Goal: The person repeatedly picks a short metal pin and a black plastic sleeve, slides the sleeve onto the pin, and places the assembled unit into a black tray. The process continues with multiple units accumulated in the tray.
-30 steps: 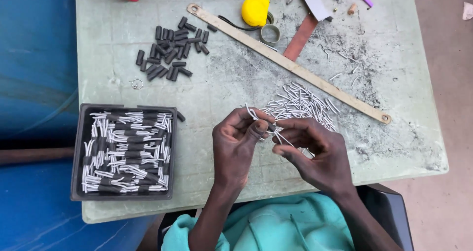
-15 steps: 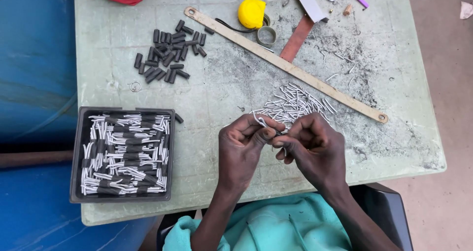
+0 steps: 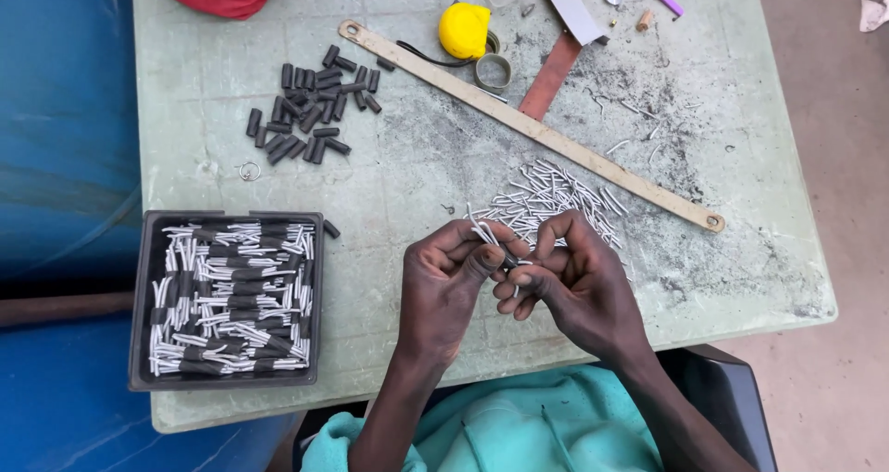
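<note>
Near the tabletop's [image 3: 407, 185] front edge, left hand [image 3: 446, 287] and right hand [image 3: 576, 282] pinch a small black sleeve with white wires [image 3: 500, 254]; a black tray [image 3: 139, 296] sits at the front-left corner

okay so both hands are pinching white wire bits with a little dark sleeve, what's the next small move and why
Probably push the dark sleeve further along the white wires: the left hand pinches the wires, the right hand meets it at the sleeve, and tray pieces show sleeves mid-length.

A single head-worn camera looks almost straight down from above onto the pale green, scuffed bench [image 3: 417, 185], fairly near. The person's own body lies at the near edge; the bench's far edge runs past the top.
</note>
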